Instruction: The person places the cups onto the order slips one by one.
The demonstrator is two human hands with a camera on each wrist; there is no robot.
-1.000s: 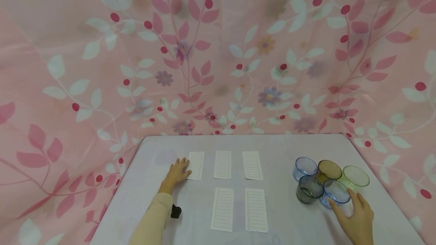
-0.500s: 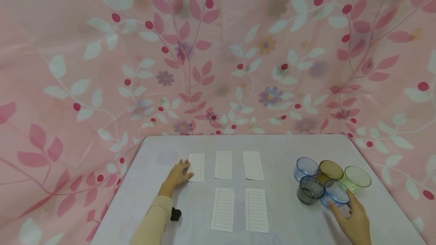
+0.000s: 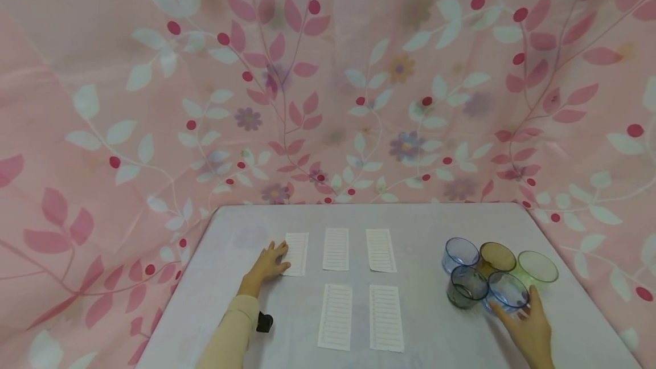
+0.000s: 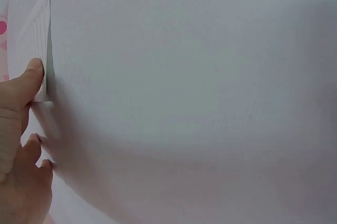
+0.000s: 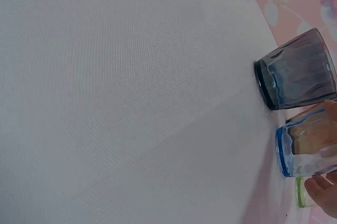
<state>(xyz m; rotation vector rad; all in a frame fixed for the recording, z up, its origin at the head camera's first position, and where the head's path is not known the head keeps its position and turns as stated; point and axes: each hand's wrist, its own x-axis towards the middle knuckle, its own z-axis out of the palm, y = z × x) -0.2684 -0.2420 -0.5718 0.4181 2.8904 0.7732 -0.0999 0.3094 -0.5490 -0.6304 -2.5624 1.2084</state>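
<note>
My left hand [image 3: 269,262] lies at the left edge of a lined paper slip [image 3: 297,255]. In the left wrist view its thumb presses on the slip's corner, while the other fingers rest loosely spread on the table. My right hand [image 3: 530,326] holds a clear blue glass [image 3: 504,296], thumb on one side and fingers on the other; the glass stands upright. Touching or close around it are a dark grey glass [image 3: 466,294], a second blue glass [image 3: 460,255], an amber glass [image 3: 497,258] and a pale green glass [image 3: 538,267].
More lined slips lie in two rows: two at the back, an upper middle slip [image 3: 335,249] and an upper right slip [image 3: 380,250], and two in front, a left slip [image 3: 335,316] and a right slip [image 3: 386,318]. A black object [image 3: 264,322] shows by the left sleeve [image 3: 233,329]. A floral curtain [image 3: 328,101] surrounds the table.
The slip under my left hand has slid slightly toward me. My right hand has shifted a little left and lower round the blue glass, while the glasses have hardly moved.
</note>
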